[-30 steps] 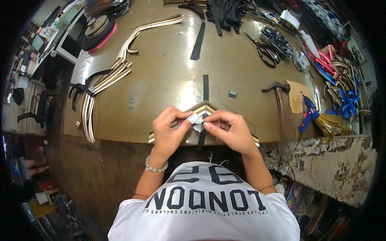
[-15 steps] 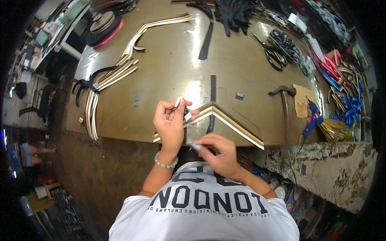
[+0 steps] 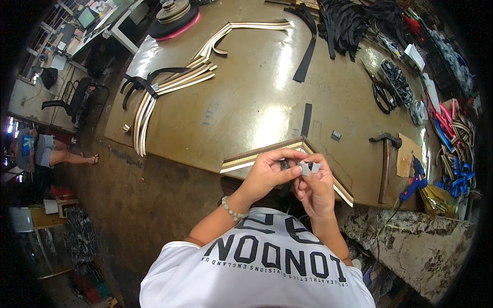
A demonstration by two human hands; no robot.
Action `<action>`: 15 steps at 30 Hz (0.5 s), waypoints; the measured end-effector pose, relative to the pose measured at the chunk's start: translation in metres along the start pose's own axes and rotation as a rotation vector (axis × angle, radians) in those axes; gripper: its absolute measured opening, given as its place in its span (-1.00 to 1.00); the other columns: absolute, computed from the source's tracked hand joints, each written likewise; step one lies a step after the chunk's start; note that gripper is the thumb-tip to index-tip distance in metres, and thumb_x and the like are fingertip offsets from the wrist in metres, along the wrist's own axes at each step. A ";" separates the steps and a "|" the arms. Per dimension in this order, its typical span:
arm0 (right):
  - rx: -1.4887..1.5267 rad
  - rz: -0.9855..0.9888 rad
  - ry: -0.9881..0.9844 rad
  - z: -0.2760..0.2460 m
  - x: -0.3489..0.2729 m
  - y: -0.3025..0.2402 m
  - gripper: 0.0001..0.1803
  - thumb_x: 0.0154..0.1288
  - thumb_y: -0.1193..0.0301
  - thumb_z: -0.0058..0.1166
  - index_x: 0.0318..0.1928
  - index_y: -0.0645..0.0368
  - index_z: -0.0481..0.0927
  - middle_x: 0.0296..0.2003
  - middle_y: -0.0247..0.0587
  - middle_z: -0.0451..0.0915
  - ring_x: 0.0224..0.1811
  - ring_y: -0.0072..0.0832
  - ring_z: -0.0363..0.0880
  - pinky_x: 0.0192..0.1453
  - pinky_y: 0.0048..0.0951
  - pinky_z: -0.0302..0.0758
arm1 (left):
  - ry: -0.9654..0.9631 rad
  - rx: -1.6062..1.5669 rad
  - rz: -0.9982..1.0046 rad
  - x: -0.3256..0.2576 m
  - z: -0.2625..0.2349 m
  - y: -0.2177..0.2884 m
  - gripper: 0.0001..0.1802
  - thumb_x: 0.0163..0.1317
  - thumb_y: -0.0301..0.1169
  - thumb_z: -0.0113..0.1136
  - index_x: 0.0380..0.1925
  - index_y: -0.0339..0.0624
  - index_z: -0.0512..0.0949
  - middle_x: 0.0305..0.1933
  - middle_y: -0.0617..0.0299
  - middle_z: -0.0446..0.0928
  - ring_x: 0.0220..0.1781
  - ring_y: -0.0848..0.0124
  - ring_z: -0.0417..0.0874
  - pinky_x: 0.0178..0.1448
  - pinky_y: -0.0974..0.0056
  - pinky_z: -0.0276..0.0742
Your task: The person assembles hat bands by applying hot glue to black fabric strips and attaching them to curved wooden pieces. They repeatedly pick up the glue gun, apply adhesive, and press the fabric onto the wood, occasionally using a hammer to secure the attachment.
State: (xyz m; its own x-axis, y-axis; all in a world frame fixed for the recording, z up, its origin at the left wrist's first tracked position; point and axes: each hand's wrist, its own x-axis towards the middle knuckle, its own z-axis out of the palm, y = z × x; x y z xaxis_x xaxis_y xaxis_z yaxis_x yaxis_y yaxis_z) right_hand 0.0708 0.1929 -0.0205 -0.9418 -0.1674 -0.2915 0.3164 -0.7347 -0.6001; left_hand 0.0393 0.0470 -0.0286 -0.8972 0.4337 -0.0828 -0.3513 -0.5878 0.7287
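Observation:
My left hand (image 3: pixel 271 170) and my right hand (image 3: pixel 315 189) meet just over the table's front edge, fingers closed in a pinch. Between their fingertips is a small white-and-black piece (image 3: pixel 310 167); its kind is too small to make out. Just beyond the hands lies a striped strap (image 3: pixel 257 153) in brown, tan and white, bent to a peak; my hands cover part of its right half. A short black strip (image 3: pixel 306 119) stretches away from that peak. To its right sits a small dark tag-like piece (image 3: pixel 336 135).
A hammer (image 3: pixel 385 169), black scissors (image 3: pixel 382 92) and a blue glue gun (image 3: pixel 414 179) lie on the table's right. More striped straps (image 3: pixel 146 115) lie at left, black strips (image 3: pixel 341 25) at the back. A person's legs (image 3: pixel 64 155) show at far left.
My right hand has come up to meet my left at the small white piece. The view has shifted, so the table's things appear farther right.

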 end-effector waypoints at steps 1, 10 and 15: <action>0.032 0.015 -0.047 -0.003 0.002 0.001 -0.75 0.38 0.45 0.17 -0.01 0.14 0.43 -0.57 -0.26 0.57 -0.66 -0.53 0.55 -0.67 -0.59 0.39 | 0.010 0.009 -0.002 0.001 -0.001 0.001 -0.67 0.18 -0.56 0.37 -0.05 -0.38 0.59 -0.07 0.11 0.62 -0.11 0.42 0.64 -0.05 0.38 0.61; -0.420 -0.020 -0.022 -0.009 -0.002 -0.029 -0.72 0.46 0.33 0.07 -0.07 0.35 0.58 -0.46 -0.27 0.59 -0.54 -0.57 0.59 -0.47 -0.60 0.55 | 0.099 0.338 -0.013 0.008 -0.010 0.009 -0.80 0.17 -0.55 0.40 -0.20 -0.34 0.67 -0.15 0.14 0.67 -0.13 0.52 0.62 0.02 0.41 0.52; -0.585 -0.195 0.000 -0.005 -0.002 -0.033 -0.78 0.29 0.62 0.20 -0.06 0.45 0.60 -0.20 -0.12 0.60 -0.31 -0.53 0.64 -0.18 -0.57 0.61 | 0.081 0.416 -0.013 0.008 -0.006 0.010 -0.81 0.17 -0.52 0.41 -0.22 -0.34 0.67 -0.21 0.22 0.64 -0.22 0.59 0.54 -0.09 0.45 0.48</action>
State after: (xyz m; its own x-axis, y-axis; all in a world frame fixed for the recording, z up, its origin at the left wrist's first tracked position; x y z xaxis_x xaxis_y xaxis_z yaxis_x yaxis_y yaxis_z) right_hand 0.0623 0.2211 -0.0039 -0.9885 -0.0666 -0.1355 0.1486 -0.2692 -0.9516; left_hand 0.0266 0.0407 -0.0257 -0.9176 0.3741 -0.1347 -0.2397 -0.2502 0.9381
